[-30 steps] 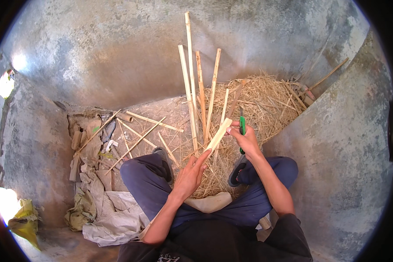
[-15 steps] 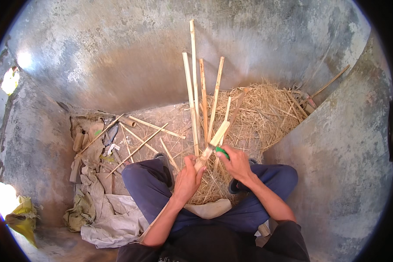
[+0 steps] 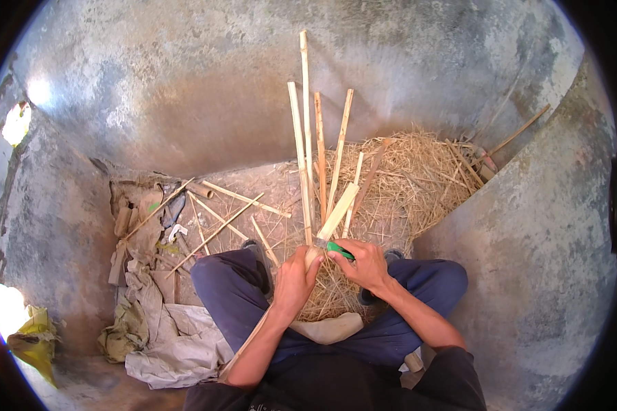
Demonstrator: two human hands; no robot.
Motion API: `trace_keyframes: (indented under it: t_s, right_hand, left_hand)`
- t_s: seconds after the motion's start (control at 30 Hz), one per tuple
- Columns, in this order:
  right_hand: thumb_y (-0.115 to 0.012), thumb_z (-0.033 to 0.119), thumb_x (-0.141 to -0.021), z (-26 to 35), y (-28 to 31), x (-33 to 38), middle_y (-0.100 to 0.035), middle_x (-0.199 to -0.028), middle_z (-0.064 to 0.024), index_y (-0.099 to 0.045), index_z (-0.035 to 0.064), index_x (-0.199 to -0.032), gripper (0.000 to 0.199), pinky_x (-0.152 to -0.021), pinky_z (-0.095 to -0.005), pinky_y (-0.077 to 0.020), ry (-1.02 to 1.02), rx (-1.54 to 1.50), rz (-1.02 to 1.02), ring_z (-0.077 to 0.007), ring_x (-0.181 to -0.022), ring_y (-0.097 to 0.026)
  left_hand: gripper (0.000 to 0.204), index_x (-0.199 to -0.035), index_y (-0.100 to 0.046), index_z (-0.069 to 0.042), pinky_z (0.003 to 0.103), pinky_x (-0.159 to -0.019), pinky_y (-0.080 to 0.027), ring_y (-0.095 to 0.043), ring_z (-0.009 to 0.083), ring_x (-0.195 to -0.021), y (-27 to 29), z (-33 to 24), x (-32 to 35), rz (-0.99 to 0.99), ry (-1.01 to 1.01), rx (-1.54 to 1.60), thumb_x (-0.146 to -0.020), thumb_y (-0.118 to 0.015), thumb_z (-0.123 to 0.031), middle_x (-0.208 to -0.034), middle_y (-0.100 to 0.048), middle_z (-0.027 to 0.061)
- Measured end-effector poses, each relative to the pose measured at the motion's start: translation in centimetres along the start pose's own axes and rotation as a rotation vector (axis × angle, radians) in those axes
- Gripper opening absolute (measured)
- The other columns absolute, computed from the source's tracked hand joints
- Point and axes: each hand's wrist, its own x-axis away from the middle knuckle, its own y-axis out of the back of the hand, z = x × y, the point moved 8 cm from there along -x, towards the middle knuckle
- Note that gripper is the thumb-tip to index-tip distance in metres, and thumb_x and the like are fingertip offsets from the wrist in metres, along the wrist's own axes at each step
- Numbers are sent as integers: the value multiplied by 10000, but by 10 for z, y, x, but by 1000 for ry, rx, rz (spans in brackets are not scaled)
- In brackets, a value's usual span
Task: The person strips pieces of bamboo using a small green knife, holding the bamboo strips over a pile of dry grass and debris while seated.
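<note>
Between my knees, a pale bamboo strip [image 3: 340, 209] slants up and away to the right. My left hand [image 3: 295, 277] is closed around its near end. A knife with a green handle [image 3: 340, 251] is gripped in my right hand [image 3: 364, 263], close beside the left. Its blade, only partly seen, lies across the strip just beyond my left thumb. Below both hands, thin straw-like shavings [image 3: 329, 291] are heaped between my legs.
Several long bamboo strips [image 3: 299, 151] lean against the grey wall [image 3: 206, 82] ahead. A large shavings pile [image 3: 418, 171] lies at the right. Thin sticks [image 3: 219, 230] are strewn at the left, near a crumpled pale sack [image 3: 178, 349].
My right hand has drawn the knife down along the bamboo strip toward my left hand. The strip's far end has shifted slightly up and left.
</note>
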Motion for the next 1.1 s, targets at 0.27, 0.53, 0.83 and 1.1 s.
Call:
trace_keyframes:
  t_s: [0.27,0.53,0.83,1.1]
  right_hand:
    - [-770,386,-997,-22,14,-10,-797,-886,-171,-830,91,-1144,335,-648,-449,-583,-204,125,31,-369,-763,-772]
    - [-771,416,-988,-67,55,-27,-764,-775,-153,-841,131,-1141,331,-615,-452,-536,-318,215,-160,-341,-668,-738]
    - [-734,434,-1005,-71,33,-29,-769,-838,-189,-831,134,-1118,335,-690,-521,-555,-343,239,-6,-387,-771,-758]
    - [-727,316,-927,-142,-29,24,-798,-1044,-213,-816,102,-1091,283,-898,-554,-594,-431,678,604,-426,-1021,-765]
  left_hand:
    - [333,-1184,-658,35,569,-727,-546,-715,530,-858,-7,17,9,26,46,-37,-1056,-728,-264,-889,-725,315]
    - [332,-1176,-668,19,588,-738,-551,-715,536,-880,-10,18,16,56,1,-40,-1062,-715,-289,-894,-724,323]
    - [382,-1161,-667,26,591,-763,-568,-718,534,-881,-14,40,24,120,71,-113,-1068,-692,-344,-916,-730,320]
    - [386,-1128,-777,8,582,-884,-593,-770,470,-1014,-72,89,-18,446,173,-469,-1037,-676,-353,-1058,-792,262]
